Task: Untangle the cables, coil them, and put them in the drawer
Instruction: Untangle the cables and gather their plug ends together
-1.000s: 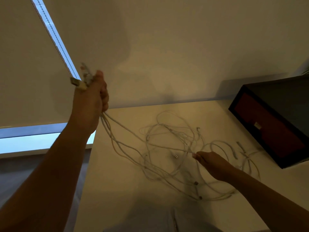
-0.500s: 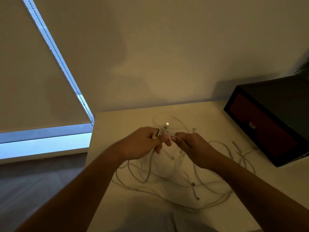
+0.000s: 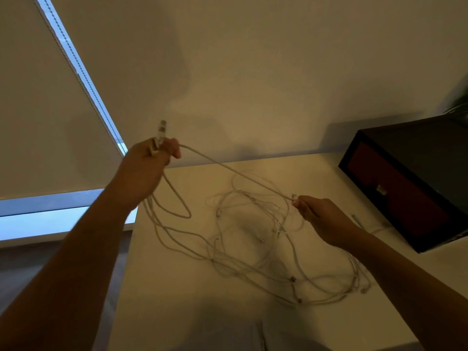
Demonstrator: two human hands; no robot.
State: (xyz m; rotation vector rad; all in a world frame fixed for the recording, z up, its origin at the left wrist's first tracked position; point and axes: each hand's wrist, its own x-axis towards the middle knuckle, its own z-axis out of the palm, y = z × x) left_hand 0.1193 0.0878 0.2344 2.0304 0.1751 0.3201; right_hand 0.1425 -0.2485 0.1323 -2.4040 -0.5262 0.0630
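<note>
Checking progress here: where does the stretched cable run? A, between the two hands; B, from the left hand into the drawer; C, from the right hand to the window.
A: the stretched cable runs from the raised left hand, which grips it, to the right hand, which pinches it.

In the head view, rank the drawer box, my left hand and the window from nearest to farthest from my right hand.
1. Drawer box, just right of the right hand, on the table.
2. Left hand, raised to the left, at the other end of the taut cable.
3. Window, far left, beyond the table's edge.
</note>
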